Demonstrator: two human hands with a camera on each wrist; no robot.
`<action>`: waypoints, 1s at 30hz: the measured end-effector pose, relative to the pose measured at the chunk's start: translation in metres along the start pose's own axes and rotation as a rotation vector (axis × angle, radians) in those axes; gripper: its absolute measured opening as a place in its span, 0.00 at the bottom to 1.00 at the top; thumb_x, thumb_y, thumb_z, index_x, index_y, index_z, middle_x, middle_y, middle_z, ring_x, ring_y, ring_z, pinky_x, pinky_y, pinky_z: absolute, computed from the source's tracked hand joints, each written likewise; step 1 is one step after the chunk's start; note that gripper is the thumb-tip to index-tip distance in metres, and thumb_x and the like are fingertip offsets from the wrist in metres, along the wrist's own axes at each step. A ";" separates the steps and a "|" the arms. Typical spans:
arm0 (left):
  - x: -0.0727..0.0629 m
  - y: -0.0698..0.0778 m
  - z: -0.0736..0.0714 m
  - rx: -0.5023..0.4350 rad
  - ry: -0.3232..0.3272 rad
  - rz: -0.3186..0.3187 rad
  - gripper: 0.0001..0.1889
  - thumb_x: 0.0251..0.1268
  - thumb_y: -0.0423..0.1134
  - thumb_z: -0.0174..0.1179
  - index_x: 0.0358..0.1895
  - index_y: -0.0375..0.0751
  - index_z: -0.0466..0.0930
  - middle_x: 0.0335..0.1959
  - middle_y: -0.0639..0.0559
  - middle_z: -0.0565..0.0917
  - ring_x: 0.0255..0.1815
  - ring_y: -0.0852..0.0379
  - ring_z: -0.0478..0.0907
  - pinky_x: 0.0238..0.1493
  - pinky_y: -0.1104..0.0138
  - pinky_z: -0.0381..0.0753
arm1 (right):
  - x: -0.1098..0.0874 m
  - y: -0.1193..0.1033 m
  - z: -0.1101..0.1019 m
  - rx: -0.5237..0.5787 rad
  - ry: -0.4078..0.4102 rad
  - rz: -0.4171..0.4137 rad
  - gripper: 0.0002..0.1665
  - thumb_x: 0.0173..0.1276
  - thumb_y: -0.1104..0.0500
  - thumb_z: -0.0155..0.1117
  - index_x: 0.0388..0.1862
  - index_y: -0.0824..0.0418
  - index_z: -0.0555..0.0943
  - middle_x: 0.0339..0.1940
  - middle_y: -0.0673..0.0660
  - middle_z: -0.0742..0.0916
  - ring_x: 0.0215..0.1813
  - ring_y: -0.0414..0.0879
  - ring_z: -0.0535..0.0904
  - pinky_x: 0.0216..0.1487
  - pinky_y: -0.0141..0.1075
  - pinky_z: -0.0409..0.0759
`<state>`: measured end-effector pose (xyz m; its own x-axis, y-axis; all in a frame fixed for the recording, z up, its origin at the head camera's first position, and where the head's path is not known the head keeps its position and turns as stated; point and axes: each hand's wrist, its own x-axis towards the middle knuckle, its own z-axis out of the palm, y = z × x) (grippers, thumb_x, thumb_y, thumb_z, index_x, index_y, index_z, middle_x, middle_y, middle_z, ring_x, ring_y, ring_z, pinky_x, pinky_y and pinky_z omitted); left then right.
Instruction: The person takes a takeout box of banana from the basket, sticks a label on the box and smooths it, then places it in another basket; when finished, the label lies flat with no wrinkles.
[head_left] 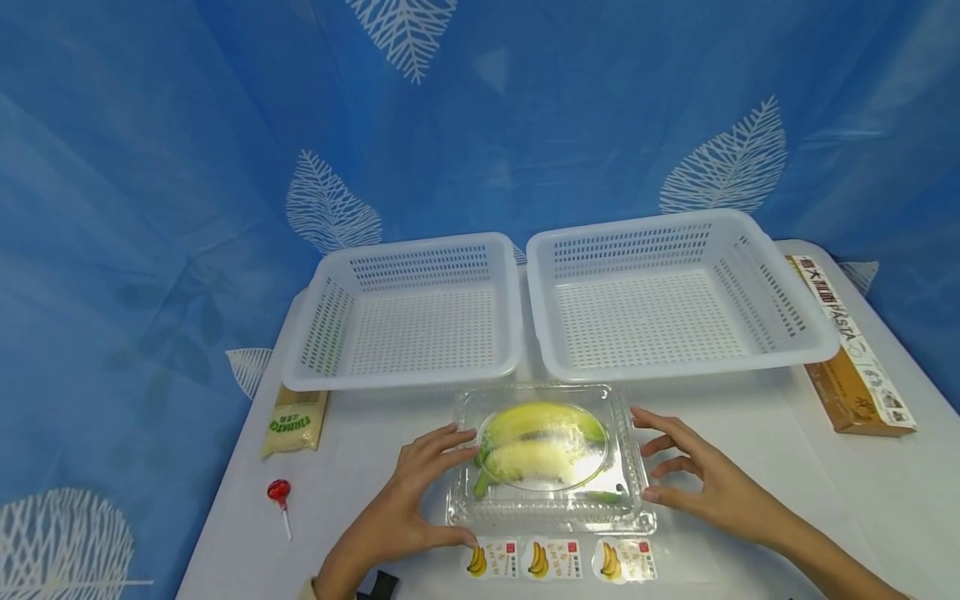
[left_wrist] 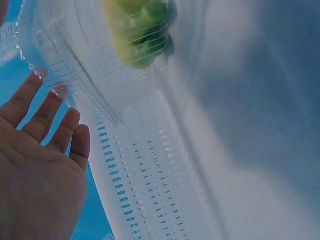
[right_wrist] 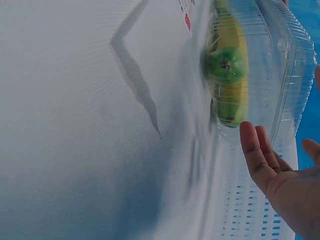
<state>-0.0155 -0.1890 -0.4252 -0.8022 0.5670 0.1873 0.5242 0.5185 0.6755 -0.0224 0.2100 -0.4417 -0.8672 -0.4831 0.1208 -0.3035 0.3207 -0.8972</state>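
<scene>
A clear plastic clamshell box (head_left: 558,523) lies on the white table with its lid over yellow-green bananas (head_left: 542,458). My left hand (head_left: 405,508) is at the box's left side, fingers spread and fingertips right at its edge. Its thumb points at the leftmost banana label (head_left: 498,559). My right hand (head_left: 716,492) is beside the right edge, its fingers loosely bent toward the box. In the right wrist view, these fingers (right_wrist: 255,152) appear close to the box wall, with nothing gripped. Two more labels, a middle one (head_left: 551,559) and a right one (head_left: 625,560), lie in front of the box.
Two white perforated baskets, a left one (head_left: 408,379) and a right one (head_left: 675,362), stand behind the box. At the left lie a beige packet (head_left: 295,422) and a red lollipop (head_left: 279,492). A pasta box (head_left: 855,350) lies at the right. Blue leaf-patterned cloth hangs behind.
</scene>
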 end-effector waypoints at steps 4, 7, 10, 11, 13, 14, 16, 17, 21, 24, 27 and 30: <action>-0.001 -0.001 0.004 0.026 0.016 0.023 0.50 0.38 0.56 0.78 0.71 0.52 0.67 0.74 0.52 0.65 0.77 0.47 0.55 0.64 0.40 0.60 | -0.007 0.004 -0.002 0.015 -0.028 0.004 0.51 0.61 0.66 0.71 0.78 0.60 0.54 0.70 0.45 0.69 0.55 0.37 0.75 0.46 0.34 0.81; -0.002 -0.002 0.007 0.069 0.041 0.042 0.46 0.43 0.55 0.76 0.70 0.51 0.67 0.73 0.52 0.66 0.76 0.48 0.56 0.65 0.44 0.60 | -0.013 0.008 -0.005 0.053 -0.076 -0.028 0.52 0.60 0.70 0.70 0.78 0.63 0.52 0.71 0.45 0.69 0.55 0.39 0.75 0.47 0.33 0.81; -0.003 -0.003 0.008 0.126 0.079 0.079 0.43 0.48 0.55 0.74 0.70 0.47 0.68 0.72 0.51 0.68 0.75 0.47 0.58 0.64 0.48 0.60 | -0.020 0.014 -0.007 0.081 -0.121 -0.069 0.52 0.59 0.73 0.69 0.77 0.68 0.53 0.71 0.47 0.70 0.56 0.40 0.75 0.49 0.33 0.80; -0.003 -0.003 0.009 0.142 0.091 0.088 0.42 0.49 0.55 0.73 0.70 0.46 0.68 0.72 0.50 0.68 0.75 0.47 0.59 0.64 0.49 0.60 | -0.022 0.016 -0.008 0.076 -0.123 -0.074 0.50 0.58 0.72 0.70 0.76 0.68 0.55 0.71 0.48 0.71 0.57 0.40 0.75 0.50 0.32 0.80; -0.004 -0.004 0.009 0.157 0.109 0.098 0.42 0.49 0.55 0.73 0.69 0.45 0.69 0.71 0.50 0.69 0.74 0.47 0.59 0.64 0.50 0.60 | -0.027 0.021 -0.009 0.041 -0.133 -0.086 0.46 0.58 0.71 0.71 0.74 0.66 0.61 0.69 0.49 0.73 0.60 0.38 0.74 0.53 0.29 0.78; -0.005 -0.004 0.009 0.159 0.116 0.104 0.43 0.49 0.55 0.73 0.69 0.44 0.69 0.71 0.50 0.70 0.74 0.47 0.60 0.63 0.51 0.60 | -0.031 0.024 -0.011 0.016 -0.145 -0.097 0.44 0.58 0.70 0.71 0.73 0.65 0.64 0.69 0.51 0.74 0.62 0.36 0.73 0.55 0.27 0.76; -0.005 -0.004 0.008 0.160 0.122 0.108 0.43 0.49 0.55 0.73 0.69 0.43 0.69 0.71 0.50 0.70 0.74 0.47 0.60 0.64 0.51 0.60 | -0.037 0.031 -0.014 -0.032 -0.178 -0.129 0.38 0.58 0.68 0.72 0.68 0.60 0.72 0.68 0.54 0.74 0.67 0.34 0.68 0.60 0.22 0.69; -0.005 -0.003 0.008 0.159 0.122 0.107 0.43 0.49 0.54 0.74 0.69 0.43 0.69 0.71 0.50 0.70 0.74 0.47 0.60 0.64 0.52 0.60 | -0.040 0.034 -0.015 -0.048 -0.201 -0.141 0.35 0.58 0.68 0.72 0.66 0.57 0.74 0.69 0.55 0.74 0.70 0.33 0.65 0.62 0.20 0.64; -0.006 -0.002 0.007 0.152 0.112 0.087 0.43 0.48 0.55 0.74 0.69 0.44 0.69 0.71 0.51 0.69 0.74 0.47 0.59 0.65 0.52 0.59 | -0.048 0.045 -0.019 -0.053 -0.318 -0.190 0.32 0.57 0.68 0.70 0.62 0.51 0.78 0.73 0.58 0.71 0.78 0.38 0.50 0.67 0.15 0.47; -0.005 -0.001 0.007 0.145 0.096 0.058 0.43 0.48 0.56 0.73 0.69 0.45 0.69 0.72 0.52 0.68 0.75 0.48 0.59 0.66 0.52 0.58 | -0.050 0.046 -0.020 -0.047 -0.376 -0.196 0.31 0.60 0.66 0.69 0.63 0.51 0.78 0.76 0.57 0.68 0.80 0.37 0.42 0.67 0.15 0.43; -0.005 0.000 0.006 0.140 0.085 0.042 0.43 0.48 0.56 0.73 0.70 0.47 0.69 0.72 0.53 0.68 0.75 0.49 0.59 0.66 0.52 0.58 | -0.051 0.045 -0.020 -0.082 -0.389 -0.205 0.30 0.61 0.64 0.70 0.63 0.49 0.78 0.76 0.57 0.67 0.80 0.37 0.41 0.67 0.16 0.44; -0.005 0.000 0.006 0.142 0.087 0.045 0.44 0.48 0.55 0.74 0.70 0.47 0.68 0.72 0.52 0.68 0.75 0.48 0.59 0.65 0.52 0.59 | -0.052 0.042 -0.019 -0.122 -0.374 -0.155 0.29 0.62 0.59 0.70 0.63 0.46 0.78 0.76 0.54 0.67 0.80 0.34 0.41 0.67 0.15 0.44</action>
<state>-0.0098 -0.1877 -0.4301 -0.7956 0.5372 0.2799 0.5900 0.5825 0.5590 0.0028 0.2640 -0.4775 -0.6112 -0.7886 0.0673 -0.4828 0.3042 -0.8212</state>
